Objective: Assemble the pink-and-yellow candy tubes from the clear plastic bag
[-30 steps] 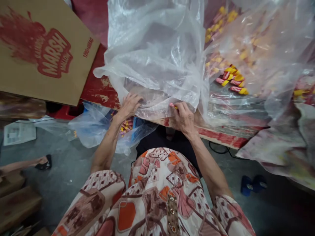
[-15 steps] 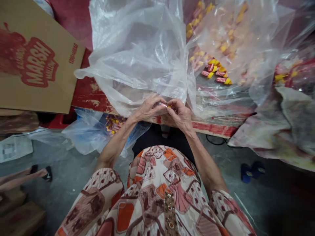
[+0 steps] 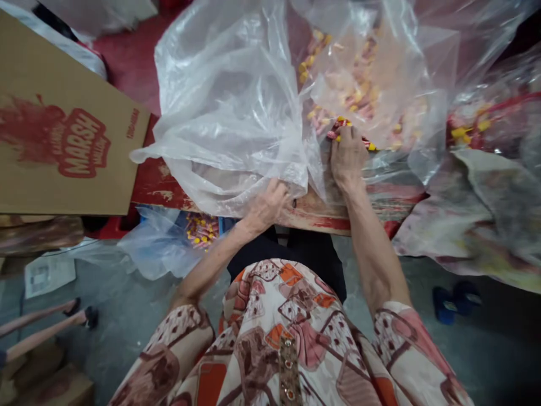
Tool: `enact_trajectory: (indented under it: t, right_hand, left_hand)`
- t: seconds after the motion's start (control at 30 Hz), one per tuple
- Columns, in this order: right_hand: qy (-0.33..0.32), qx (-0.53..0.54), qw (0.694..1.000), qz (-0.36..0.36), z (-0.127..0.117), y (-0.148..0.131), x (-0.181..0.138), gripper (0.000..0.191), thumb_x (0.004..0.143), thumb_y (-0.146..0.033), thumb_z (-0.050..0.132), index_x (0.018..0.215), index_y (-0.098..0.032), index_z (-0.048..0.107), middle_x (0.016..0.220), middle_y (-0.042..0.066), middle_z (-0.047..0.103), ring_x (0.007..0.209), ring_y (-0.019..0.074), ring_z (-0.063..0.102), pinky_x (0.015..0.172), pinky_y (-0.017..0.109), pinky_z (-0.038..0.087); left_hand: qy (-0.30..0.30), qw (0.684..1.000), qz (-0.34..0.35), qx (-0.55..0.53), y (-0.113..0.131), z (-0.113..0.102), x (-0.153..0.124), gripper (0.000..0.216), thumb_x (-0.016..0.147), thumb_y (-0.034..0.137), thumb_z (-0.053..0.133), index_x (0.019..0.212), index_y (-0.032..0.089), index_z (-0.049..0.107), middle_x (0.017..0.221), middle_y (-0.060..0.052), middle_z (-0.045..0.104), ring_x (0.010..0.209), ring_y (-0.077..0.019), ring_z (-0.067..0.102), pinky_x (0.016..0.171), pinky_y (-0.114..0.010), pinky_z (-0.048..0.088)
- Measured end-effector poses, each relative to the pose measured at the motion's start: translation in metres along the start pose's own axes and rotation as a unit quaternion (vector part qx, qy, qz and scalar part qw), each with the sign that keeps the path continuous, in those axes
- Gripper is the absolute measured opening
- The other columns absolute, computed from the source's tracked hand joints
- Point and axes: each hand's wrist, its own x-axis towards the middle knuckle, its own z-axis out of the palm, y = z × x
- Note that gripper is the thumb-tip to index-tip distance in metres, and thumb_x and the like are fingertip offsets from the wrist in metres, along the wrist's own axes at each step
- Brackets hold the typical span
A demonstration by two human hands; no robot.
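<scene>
My right hand reaches forward on the red table, fingers curled over a few red-and-yellow wrapped candies at the mouth of a clear plastic bag filled with them. My left hand rests at the table's near edge, fingers bent under the hem of a big crumpled clear plastic sheet; what it holds, if anything, is hidden. I wear a patterned red-and-cream dress.
A brown cardboard box printed "MARSH" lies at the left. Below the table a clear bag holds more candies. More plastic bags pile at the right. Another person's legs show at lower left. A blue object sits on the grey floor.
My hands were together at the table edge around a candy. Now the right hand has stretched forward to the loose candies, and the left has stayed by the edge under the plastic.
</scene>
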Motion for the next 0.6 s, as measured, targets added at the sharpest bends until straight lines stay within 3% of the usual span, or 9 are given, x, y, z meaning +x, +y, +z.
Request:
enact_trajectory:
  t: [0.1, 0.23, 0.33, 0.43, 0.6]
  right_hand:
    - [0.017, 0.03, 0.999, -0.016, -0.006, 0.004, -0.011, 0.016, 0.114, -0.026, 0.06, 0.122, -0.019, 0.072, 0.126, 0.019, 0.075, 0.116, 0.0312, 0.069, 0.11, 0.051, 0.051]
    - [0.08, 0.165, 0.979, -0.085, -0.013, 0.002, -0.068, 0.024, 0.109, -0.051, 0.067, 0.115, -0.028, 0.069, 0.107, 0.008, 0.077, 0.083, 0.026, 0.07, 0.086, 0.045, 0.058]
    - [0.045, 0.226, 0.964, -0.131, -0.001, -0.017, -0.114, 0.031, 0.107, -0.056, 0.066, 0.111, -0.026, 0.069, 0.096, 0.004, 0.075, 0.071, 0.0216, 0.067, 0.073, 0.039, 0.056]
    - [-0.034, 0.243, 0.954, -0.175, 0.025, -0.037, -0.14, 0.031, 0.111, -0.055, 0.06, 0.109, -0.026, 0.071, 0.094, 0.004, 0.076, 0.073, 0.0209, 0.066, 0.074, 0.036, 0.058]
    - [-0.104, 0.207, 0.946, -0.227, 0.062, -0.048, -0.144, 0.028, 0.115, -0.047, 0.054, 0.109, -0.026, 0.072, 0.102, 0.009, 0.076, 0.086, 0.0248, 0.069, 0.081, 0.038, 0.058]
  left_hand:
    - [-0.008, 1.0, 0.017, -0.004, 0.012, 0.008, -0.004, 0.014, 0.113, 0.014, 0.051, 0.109, 0.02, 0.063, 0.121, -0.011, 0.064, 0.103, -0.0229, 0.07, 0.085, -0.034, 0.058]
    - [0.08, 0.996, 0.003, -0.039, 0.019, 0.02, -0.011, 0.018, 0.116, 0.02, 0.05, 0.109, 0.02, 0.066, 0.117, -0.01, 0.066, 0.109, -0.0222, 0.07, 0.097, -0.034, 0.059]
    - [0.089, 0.993, -0.012, -0.081, 0.005, 0.03, -0.023, 0.015, 0.113, 0.019, 0.055, 0.105, 0.02, 0.067, 0.11, -0.008, 0.069, 0.103, -0.0204, 0.071, 0.094, -0.032, 0.059]
    - [0.119, 0.984, -0.064, -0.117, -0.034, 0.03, -0.035, 0.014, 0.107, 0.013, 0.058, 0.112, 0.021, 0.067, 0.108, -0.006, 0.073, 0.096, -0.0183, 0.072, 0.091, -0.03, 0.06]
    - [0.284, 0.924, -0.255, -0.033, -0.141, 0.006, -0.032, 0.023, 0.104, 0.012, 0.053, 0.12, 0.023, 0.065, 0.115, -0.009, 0.075, 0.109, -0.0251, 0.072, 0.099, -0.039, 0.057]
